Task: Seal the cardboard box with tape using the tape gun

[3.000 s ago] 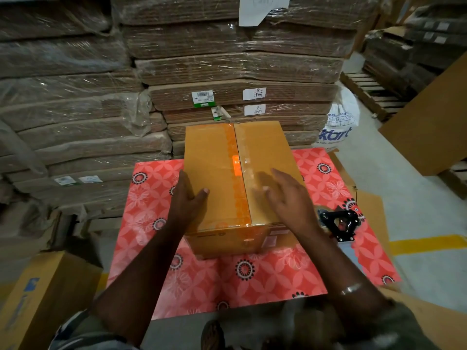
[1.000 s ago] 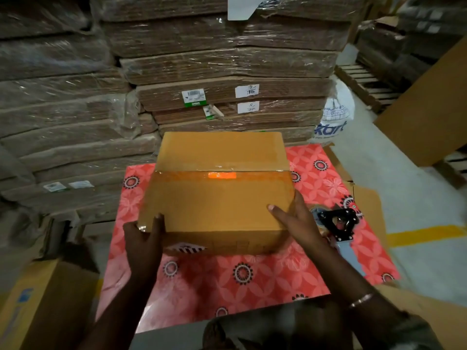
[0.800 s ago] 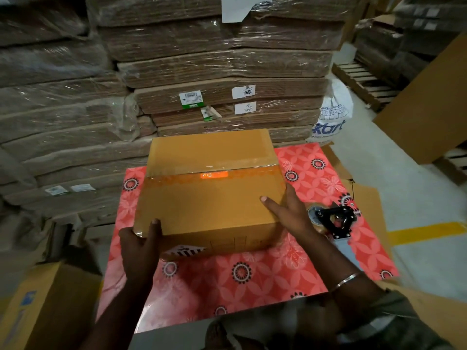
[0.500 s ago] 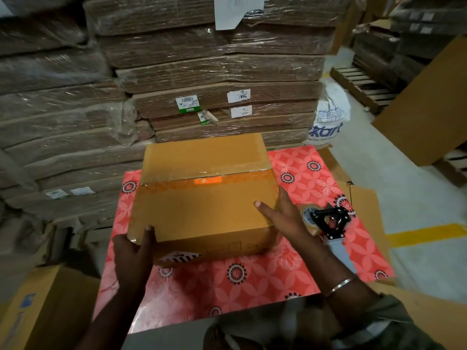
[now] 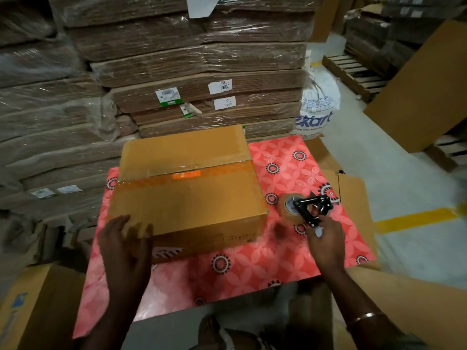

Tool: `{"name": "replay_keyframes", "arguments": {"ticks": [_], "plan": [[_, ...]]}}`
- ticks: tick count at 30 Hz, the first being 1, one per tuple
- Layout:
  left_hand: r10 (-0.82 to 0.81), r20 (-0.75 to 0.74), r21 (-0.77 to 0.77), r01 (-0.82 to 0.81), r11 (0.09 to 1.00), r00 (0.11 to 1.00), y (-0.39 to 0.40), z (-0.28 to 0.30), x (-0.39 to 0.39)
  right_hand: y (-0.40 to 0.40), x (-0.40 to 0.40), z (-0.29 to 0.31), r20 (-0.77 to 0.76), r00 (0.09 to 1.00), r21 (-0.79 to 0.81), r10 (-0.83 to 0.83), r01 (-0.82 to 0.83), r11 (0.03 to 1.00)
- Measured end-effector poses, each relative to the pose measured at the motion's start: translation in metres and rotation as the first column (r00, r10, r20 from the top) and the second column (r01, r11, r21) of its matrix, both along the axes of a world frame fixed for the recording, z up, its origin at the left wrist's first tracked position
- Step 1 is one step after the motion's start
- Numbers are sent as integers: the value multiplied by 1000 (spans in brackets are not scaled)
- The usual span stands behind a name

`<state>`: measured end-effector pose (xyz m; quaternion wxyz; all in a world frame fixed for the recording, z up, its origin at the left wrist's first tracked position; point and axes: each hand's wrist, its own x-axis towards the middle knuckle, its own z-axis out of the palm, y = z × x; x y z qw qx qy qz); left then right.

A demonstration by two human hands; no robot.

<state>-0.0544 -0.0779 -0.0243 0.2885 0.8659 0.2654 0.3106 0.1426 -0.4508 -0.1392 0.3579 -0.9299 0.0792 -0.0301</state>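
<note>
A brown cardboard box lies on a red flowered table cover. A strip of orange-printed tape runs left to right across its top seam. My left hand rests with spread fingers on the box's near left corner. The black tape gun, with a roll of clear tape, lies on the cover to the right of the box. My right hand is closed around the gun's handle, which is mostly hidden under my fingers.
Tall stacks of plastic-wrapped flat cardboard stand right behind the table. A white printed sack sits at the back right. Flat cardboard sheets lean at the right. A cardboard box stands at the lower left. The floor carries a yellow line.
The box was turned so its taped seam runs left to right. My right hand left the box's right side and took the tape gun's handle. My left hand moved onto the near left corner.
</note>
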Motion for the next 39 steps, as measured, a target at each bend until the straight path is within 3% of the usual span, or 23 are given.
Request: {"name": "replay_keyframes", "arguments": {"ticks": [3,7,15,21,24,27,30,32,35,39], "plan": [[-209,-7,6,209,978,978,-24,-11,8,-21,7,-24,-280,959,-253,-34,-40,967],[-424,-66,-29,423,906,903,-67,-10,24,-24,20,-43,-442,897,-305,2,-152,940],[-596,-137,-89,590,803,791,-103,-21,33,-14,32,-60,-484,874,-265,-44,-99,959],[-623,-174,-114,612,782,763,-111,-22,23,-33,39,-37,-341,940,-194,-12,-58,979],[-603,-188,-122,590,798,776,-113,-17,23,-49,44,-14,-353,934,-64,45,-72,995],[-598,-166,-155,578,801,784,-119,-9,26,-58,42,15,-362,924,211,127,-51,976],[-610,-96,-218,581,784,787,-126,1,34,-59,36,46,-376,908,541,186,52,840],[-611,-30,-297,576,761,791,-129,10,46,-59,32,72,-366,901,671,234,81,737],[-626,92,-435,596,675,775,-132,28,74,-59,27,115,-301,909,748,289,37,663],[-627,189,-653,574,495,756,-135,45,131,-55,17,173,-250,901,796,354,-17,605]]}}
